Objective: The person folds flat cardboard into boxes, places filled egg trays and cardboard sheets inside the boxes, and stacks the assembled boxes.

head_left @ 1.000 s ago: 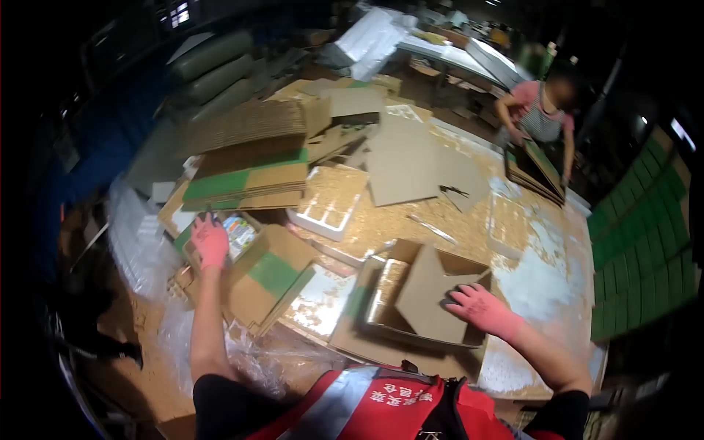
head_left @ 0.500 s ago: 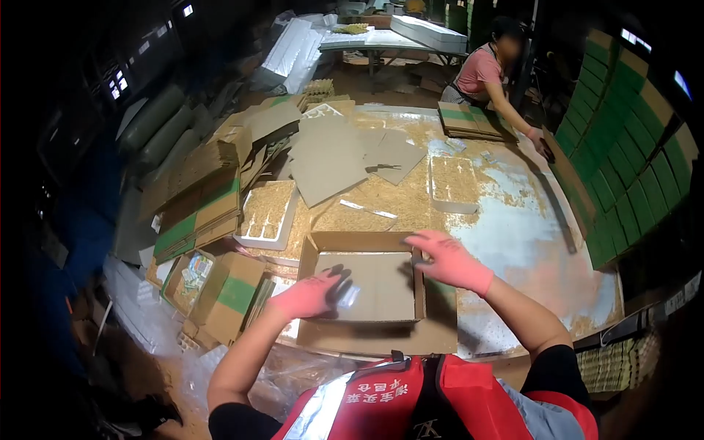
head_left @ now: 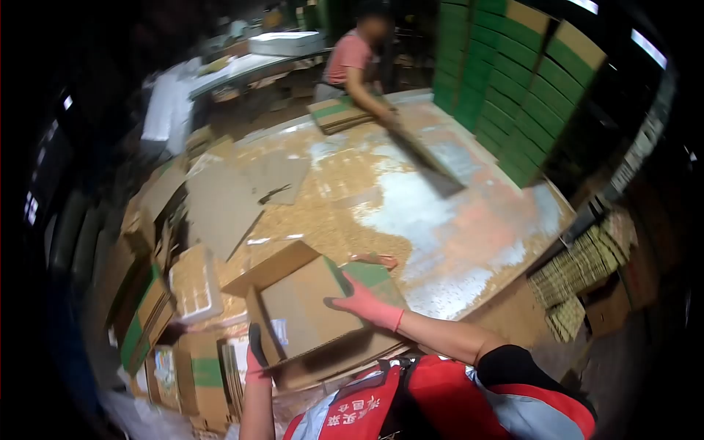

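An open cardboard box sits turned at an angle in front of me, one flap standing up at its far left side. My right hand, in a pink glove with dark fingertips, grips the right wall with the thumb reaching inside. Against the near left wall, my left hand holds the box from outside; part of its fingers is hidden. A small whitish-blue label shows inside the box. Beneath the right side lies cardboard with a green band.
A co-worker across the table holds a flat cardboard piece. Green boxes are stacked at the back right. A white foam tray and folded cartons lie left. Grey cardboard sheets lie on the table.
My view has swung right. The box has turned and tilted. My left hand moved from inside the box to its outer left wall; my right hand now grips the right wall.
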{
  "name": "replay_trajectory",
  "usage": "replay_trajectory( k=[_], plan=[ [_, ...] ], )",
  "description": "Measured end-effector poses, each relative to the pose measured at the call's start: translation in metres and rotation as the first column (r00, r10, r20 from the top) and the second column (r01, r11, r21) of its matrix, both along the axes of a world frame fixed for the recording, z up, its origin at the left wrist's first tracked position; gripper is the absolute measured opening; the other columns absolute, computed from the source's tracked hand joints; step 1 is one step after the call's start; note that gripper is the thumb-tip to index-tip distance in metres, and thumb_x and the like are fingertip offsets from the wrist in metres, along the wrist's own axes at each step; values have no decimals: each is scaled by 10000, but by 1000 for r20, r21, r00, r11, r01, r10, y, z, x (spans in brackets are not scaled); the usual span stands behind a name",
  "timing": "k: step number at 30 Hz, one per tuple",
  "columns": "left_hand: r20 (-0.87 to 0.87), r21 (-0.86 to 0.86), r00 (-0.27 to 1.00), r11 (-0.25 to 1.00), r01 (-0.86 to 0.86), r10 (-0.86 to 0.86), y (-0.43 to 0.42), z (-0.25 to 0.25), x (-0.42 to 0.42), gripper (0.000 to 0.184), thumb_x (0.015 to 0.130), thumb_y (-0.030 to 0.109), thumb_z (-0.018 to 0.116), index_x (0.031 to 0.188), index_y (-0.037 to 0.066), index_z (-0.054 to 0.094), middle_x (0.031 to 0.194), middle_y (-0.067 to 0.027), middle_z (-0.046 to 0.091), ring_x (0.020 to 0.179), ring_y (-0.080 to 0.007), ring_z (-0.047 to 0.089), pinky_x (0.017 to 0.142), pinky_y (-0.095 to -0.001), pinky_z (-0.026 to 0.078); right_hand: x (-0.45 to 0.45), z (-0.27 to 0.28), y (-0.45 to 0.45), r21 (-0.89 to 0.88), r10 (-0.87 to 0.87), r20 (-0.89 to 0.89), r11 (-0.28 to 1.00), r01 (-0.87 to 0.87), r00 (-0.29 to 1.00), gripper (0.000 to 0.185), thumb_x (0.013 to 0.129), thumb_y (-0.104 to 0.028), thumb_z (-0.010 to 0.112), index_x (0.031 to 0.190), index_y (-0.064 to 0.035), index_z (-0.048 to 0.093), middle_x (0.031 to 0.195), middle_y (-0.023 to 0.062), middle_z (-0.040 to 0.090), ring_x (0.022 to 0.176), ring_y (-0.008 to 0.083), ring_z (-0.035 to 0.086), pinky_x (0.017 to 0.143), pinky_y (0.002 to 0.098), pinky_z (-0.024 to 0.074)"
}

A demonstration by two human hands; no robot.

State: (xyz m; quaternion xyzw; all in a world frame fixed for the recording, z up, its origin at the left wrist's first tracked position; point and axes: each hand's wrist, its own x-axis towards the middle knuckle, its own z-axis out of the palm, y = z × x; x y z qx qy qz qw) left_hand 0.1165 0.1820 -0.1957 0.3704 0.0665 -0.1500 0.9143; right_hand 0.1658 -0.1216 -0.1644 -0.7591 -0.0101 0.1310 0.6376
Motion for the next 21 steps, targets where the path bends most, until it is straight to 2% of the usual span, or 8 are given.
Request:
replay_trajectory(
  k=[3,6,7,8,11,17,20,21],
  plan=[
    [-100,-29,976,982,189,-191,-68,12,6,489,1023,359,411,1404,54,417,1328,-97,543,1232,-249,519,1046,-392,434,-8,57,-82,32,-129,97,992,126,987,879,795,-302,768,1482,-12,303,1423,184,448,1264,224,457,1056,307,369],
    [-242,41,913,937,348,-329,-192,90,22,558,943,356,598,1381,40,461,1327,-116,557,1216,-269,542,1031,-447,452,-28,66,-208,405,-328,-145,841,359,933,536,960,-307,543,1424,-64,431,1312,65,533,1171,175,505,963,301,439],
    [-387,-282,808,892,355,-444,-222,57,44,547,959,274,583,1433,69,404,1345,-148,536,1204,-280,550,1018,-434,465,-35,49,-244,369,-636,31,724,583,771,494,961,-307,538,1384,-59,473,1271,43,557,1147,162,514,955,308,427],
    [-384,-213,806,893,396,-449,-261,61,47,554,961,260,577,1451,94,379,1339,-163,540,1192,-284,560,1014,-424,467,-48,50,-286,213,-750,302,655,725,589,470,960,-295,538,1368,-64,496,1246,47,569,1148,170,516,974,308,410],
    [-455,13,755,845,535,-472,-376,89,50,589,937,364,596,1439,117,412,1312,-138,574,1172,-264,572,1014,-403,453,-98,69,-345,479,-940,335,223,849,58,351,957,-44,492,1295,49,509,1283,115,560,1173,202,523,1026,333,406],
    [-151,521,929,771,366,-339,-522,-102,107,612,844,383,713,1258,-36,548,1174,-139,649,1058,-287,623,912,-375,497,-144,74,-294,-216,-426,702,636,741,570,350,821,44,590,1169,8,579,1182,134,606,1117,249,565,1003,361,419],
    [-96,699,946,655,286,-310,-480,-76,110,500,904,392,616,1207,-6,598,1071,-163,665,932,-279,630,814,-373,514,-141,54,-254,-587,130,474,784,203,871,511,743,-172,747,1216,-73,582,1235,175,550,1150,348,513,994,442,412],
    [-16,722,946,650,235,-324,-461,-84,115,480,920,392,591,1197,0,606,1034,-158,669,894,-272,631,785,-364,519,-138,35,-241,-744,369,397,666,58,840,563,753,-290,741,1249,-89,567,1266,165,525,1196,343,468,1046,477,346]
  ],
)
